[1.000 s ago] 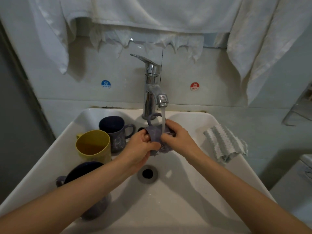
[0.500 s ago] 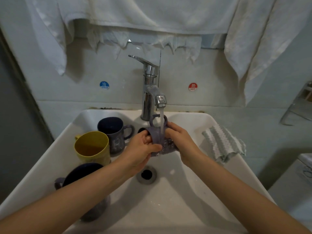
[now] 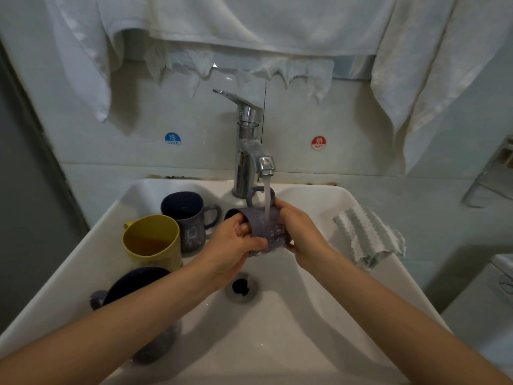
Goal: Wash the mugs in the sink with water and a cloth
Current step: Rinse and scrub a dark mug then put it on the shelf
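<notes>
A grey-purple mug (image 3: 263,226) lies on its side under the running tap (image 3: 251,151), handle up, mouth to the left. Water falls onto its wall. My left hand (image 3: 233,245) grips the mug near its rim, thumb across the lower wall. My right hand (image 3: 299,232) holds its base end. Three more mugs stand at the sink's left: a yellow mug (image 3: 152,240), a dark blue mug (image 3: 188,218) behind it, and a dark mug (image 3: 133,287) partly hidden by my left forearm. A striped cloth (image 3: 366,237) lies on the right rim.
The white sink (image 3: 277,343) has an open drain (image 3: 241,287) below my hands. White towels (image 3: 249,29) hang above the tap. Cold and hot stickers flank the tap on the wall. A metal rack (image 3: 494,173) shows at the right edge.
The mug has turned in my hands so its handle stands up behind the water stream, and both hands have shifted their hold slightly around it.
</notes>
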`<action>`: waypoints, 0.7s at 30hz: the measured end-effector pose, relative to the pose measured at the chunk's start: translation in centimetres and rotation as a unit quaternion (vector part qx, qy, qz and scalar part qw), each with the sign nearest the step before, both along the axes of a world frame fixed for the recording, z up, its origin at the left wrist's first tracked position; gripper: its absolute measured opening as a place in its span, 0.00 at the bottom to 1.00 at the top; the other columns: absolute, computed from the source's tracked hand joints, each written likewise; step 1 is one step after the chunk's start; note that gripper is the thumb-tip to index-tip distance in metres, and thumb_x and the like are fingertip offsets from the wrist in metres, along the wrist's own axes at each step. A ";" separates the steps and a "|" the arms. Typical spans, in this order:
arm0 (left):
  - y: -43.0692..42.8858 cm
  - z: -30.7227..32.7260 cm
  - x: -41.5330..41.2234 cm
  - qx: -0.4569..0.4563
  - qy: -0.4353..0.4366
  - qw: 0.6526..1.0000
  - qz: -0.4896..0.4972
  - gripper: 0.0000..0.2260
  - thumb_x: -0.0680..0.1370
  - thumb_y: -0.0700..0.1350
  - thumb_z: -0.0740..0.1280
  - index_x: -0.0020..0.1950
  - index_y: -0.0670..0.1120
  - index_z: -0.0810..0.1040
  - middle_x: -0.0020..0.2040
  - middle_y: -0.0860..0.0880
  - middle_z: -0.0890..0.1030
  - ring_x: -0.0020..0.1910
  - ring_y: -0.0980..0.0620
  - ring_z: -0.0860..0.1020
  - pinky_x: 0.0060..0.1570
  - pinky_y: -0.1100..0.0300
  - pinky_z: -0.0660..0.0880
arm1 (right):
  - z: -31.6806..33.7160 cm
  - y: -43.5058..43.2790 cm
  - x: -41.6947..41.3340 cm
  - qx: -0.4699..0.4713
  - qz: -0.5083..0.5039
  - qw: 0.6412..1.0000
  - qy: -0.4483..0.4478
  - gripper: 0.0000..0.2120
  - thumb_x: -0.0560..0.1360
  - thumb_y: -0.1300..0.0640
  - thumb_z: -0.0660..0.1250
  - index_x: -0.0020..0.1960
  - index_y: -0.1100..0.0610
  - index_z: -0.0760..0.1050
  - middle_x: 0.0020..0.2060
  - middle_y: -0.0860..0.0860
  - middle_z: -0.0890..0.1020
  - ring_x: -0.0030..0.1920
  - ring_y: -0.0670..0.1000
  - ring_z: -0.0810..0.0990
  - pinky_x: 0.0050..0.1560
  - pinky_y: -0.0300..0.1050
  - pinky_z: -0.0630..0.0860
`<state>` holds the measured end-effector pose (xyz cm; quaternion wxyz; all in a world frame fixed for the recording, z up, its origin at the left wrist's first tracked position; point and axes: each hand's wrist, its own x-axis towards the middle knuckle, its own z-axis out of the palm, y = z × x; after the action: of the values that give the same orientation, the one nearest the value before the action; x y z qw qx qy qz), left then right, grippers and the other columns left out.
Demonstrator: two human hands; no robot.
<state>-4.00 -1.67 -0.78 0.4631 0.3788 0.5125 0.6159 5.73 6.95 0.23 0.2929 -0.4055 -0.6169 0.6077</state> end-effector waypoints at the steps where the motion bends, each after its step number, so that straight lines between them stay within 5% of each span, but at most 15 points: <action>1: 0.0 0.0 0.0 0.000 0.001 1.000 0.000 0.20 0.71 0.25 0.64 0.53 0.49 0.74 0.48 0.51 0.84 0.48 0.54 0.82 0.45 0.61 0.78 | 0.0 0.1 0.0 -0.006 -0.003 1.000 0.004 0.21 0.75 0.64 0.53 0.54 0.45 0.78 0.47 0.49 0.84 0.42 0.45 0.80 0.36 0.36 0.72; 7: 0.0 0.2 -0.2 -0.007 -0.015 1.000 0.001 0.19 0.72 0.26 0.63 0.54 0.47 0.74 0.49 0.49 0.83 0.49 0.52 0.81 0.43 0.63 0.79 | -0.1 -0.5 -0.2 0.042 0.023 0.999 -0.019 0.15 0.71 0.64 0.60 0.54 0.52 0.78 0.51 0.57 0.81 0.51 0.55 0.80 0.51 0.51 0.78; 13: 0.0 0.1 0.0 -0.005 0.005 1.000 0.007 0.20 0.71 0.25 0.63 0.52 0.48 0.74 0.46 0.50 0.84 0.47 0.51 0.82 0.52 0.54 0.77 | 0.3 0.0 0.1 -0.011 -0.021 1.000 -0.005 0.18 0.77 0.61 0.54 0.52 0.46 0.80 0.47 0.49 0.84 0.43 0.46 0.81 0.34 0.36 0.73; 18: 0.0 0.1 -0.1 -0.002 -0.015 1.000 0.003 0.19 0.71 0.25 0.63 0.54 0.47 0.74 0.48 0.48 0.83 0.49 0.50 0.81 0.49 0.57 0.77 | 0.4 -0.2 0.0 -0.033 -0.006 0.999 -0.008 0.17 0.76 0.61 0.58 0.59 0.48 0.77 0.48 0.51 0.83 0.47 0.49 0.80 0.38 0.40 0.73; 21: 0.1 0.0 -0.2 -0.001 -0.016 1.000 0.004 0.19 0.72 0.25 0.63 0.53 0.47 0.74 0.47 0.49 0.83 0.47 0.52 0.81 0.46 0.60 0.78 | 0.8 -0.5 0.2 -0.079 -0.026 0.996 0.009 0.11 0.76 0.59 0.59 0.52 0.50 0.78 0.40 0.49 0.83 0.40 0.46 0.79 0.37 0.40 0.72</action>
<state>-4.17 -1.58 -0.76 0.4690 0.3669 0.5071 0.6231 5.89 6.44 0.99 0.2815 -0.4378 -0.5535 0.6502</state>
